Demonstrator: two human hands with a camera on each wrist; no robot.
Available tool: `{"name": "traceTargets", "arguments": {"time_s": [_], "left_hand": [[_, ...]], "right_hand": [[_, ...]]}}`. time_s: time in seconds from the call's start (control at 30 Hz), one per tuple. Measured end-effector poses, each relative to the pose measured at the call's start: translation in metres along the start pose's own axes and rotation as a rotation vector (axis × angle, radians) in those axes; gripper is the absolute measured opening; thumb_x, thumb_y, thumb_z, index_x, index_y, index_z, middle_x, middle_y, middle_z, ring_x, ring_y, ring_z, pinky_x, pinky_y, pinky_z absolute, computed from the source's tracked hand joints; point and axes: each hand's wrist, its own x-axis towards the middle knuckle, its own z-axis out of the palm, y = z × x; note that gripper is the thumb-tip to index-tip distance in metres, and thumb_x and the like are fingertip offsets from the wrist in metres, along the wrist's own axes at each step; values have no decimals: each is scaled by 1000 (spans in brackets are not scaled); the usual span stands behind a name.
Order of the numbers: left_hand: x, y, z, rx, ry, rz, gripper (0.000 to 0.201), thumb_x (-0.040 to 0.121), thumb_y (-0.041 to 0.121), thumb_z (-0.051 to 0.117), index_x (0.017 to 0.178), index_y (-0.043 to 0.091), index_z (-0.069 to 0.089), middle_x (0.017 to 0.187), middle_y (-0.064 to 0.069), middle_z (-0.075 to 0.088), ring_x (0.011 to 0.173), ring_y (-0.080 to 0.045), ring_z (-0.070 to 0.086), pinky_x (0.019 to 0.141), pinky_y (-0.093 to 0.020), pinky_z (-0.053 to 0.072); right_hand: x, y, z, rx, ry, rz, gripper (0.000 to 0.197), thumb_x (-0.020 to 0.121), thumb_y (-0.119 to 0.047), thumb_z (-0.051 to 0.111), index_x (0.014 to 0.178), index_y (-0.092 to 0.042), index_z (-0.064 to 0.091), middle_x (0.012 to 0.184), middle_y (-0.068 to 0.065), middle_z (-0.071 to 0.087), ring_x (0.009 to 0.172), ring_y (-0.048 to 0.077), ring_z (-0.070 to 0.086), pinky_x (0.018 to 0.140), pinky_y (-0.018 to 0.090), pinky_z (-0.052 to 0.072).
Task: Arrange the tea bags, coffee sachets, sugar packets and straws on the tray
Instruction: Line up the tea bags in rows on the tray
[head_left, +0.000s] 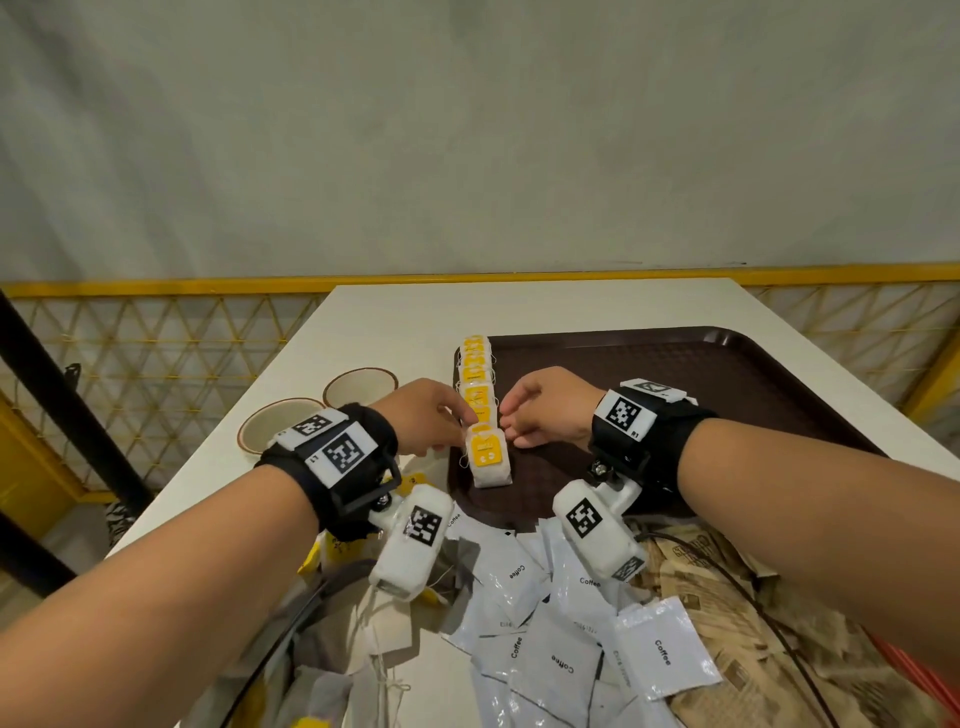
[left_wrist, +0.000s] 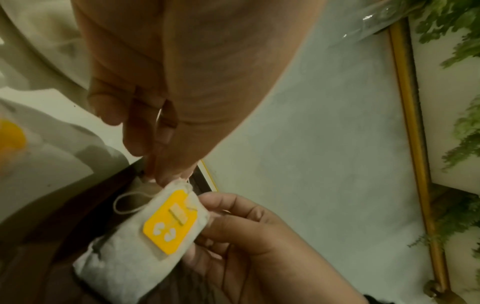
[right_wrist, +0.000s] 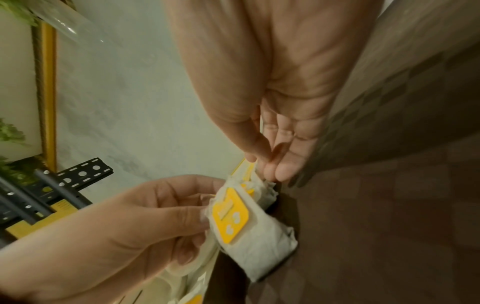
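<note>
Both hands meet over the near-left corner of the brown tray (head_left: 727, 384), and from my seat I read it this way. My left hand (head_left: 427, 415) pinches the nearest tea bag (head_left: 488, 460) at its top left edge, fingertips (left_wrist: 166, 176) bunched on the paper where the string loops out. My right hand (head_left: 545, 410) sits on the bag's other side with fingers loosely curled; in the left wrist view its fingers touch the bag's right edge, but I cannot tell whether they truly grip it. The bag lies on the tray, yellow tag (left_wrist: 172, 221) up, at the near end of a row of tea bags (head_left: 477, 371) that runs away along the tray's left rim. In the right wrist view the bag (right_wrist: 257, 232) lies against the next one in the row.

Off the tray, on the near side of the white table (head_left: 415, 322), white coffee sachets (head_left: 550, 623) lie in a loose heap, with brown printed packets (head_left: 727, 587) to their right. Two paper cups (head_left: 311, 410) stand to the left of the tray.
</note>
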Motion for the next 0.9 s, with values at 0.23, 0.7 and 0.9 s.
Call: {"name": "traceTargets", "arguments": {"time_s": [0.23, 0.7, 0.9], "left_hand": [[6, 3, 2, 24, 12, 42, 7, 88, 10, 61, 93, 13, 64, 79, 2, 60, 62, -6, 50, 55, -15, 42], [13, 2, 9, -228, 82, -123, 10, 87, 6, 59, 97, 7, 59, 81, -12, 68, 65, -16, 66, 64, -26, 58], [22, 2, 8, -176, 122, -102, 8, 85, 13, 69, 90, 9, 65, 73, -6, 66, 59, -9, 61, 49, -17, 48]], "right_hand": [[-12, 1, -4, -24, -34, -3, 21, 91, 10, 45, 87, -7, 57, 82, 9, 61, 68, 14, 59, 60, 21, 54], [-19, 5, 5, -156, -121, -14, 29, 80, 5, 65, 91, -17, 50, 83, 3, 57, 68, 10, 55, 61, 24, 50], [-15, 9, 10, -180, -94, -10, 32, 75, 5, 74, 86, -14, 51, 75, 8, 63, 63, 15, 62, 60, 25, 52]]}}
